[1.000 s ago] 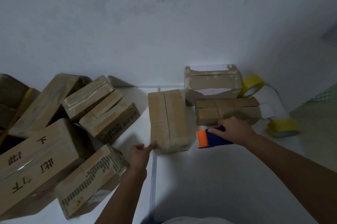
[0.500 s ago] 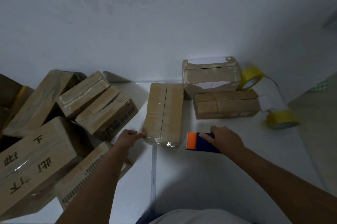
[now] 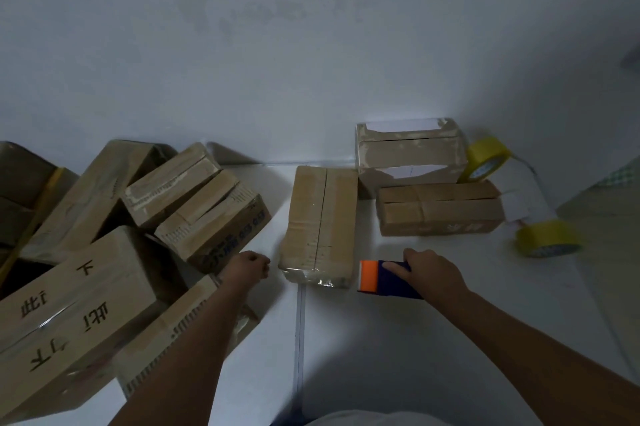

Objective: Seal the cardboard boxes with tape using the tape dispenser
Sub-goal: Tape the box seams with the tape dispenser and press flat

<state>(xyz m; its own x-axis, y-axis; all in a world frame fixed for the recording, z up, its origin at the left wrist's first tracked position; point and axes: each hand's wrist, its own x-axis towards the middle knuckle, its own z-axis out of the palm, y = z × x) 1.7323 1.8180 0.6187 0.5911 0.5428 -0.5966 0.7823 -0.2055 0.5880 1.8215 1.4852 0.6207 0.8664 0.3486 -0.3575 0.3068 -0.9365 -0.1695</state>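
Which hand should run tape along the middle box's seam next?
Right. The right hand already grips the tape dispenser beside the middle box. The left hand holds nothing.

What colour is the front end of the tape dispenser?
Bright orange on the tape dispenser; the body is dark blue. Head view, the only one.

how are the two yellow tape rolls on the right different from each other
The far yellow tape roll stands tilted on edge, leaning against the white-patched cardboard box; the near yellow tape roll lies apart on the white floor, touching no box. The far roll's core faces the camera more openly. Both are yellow rolls of seemingly similar size.
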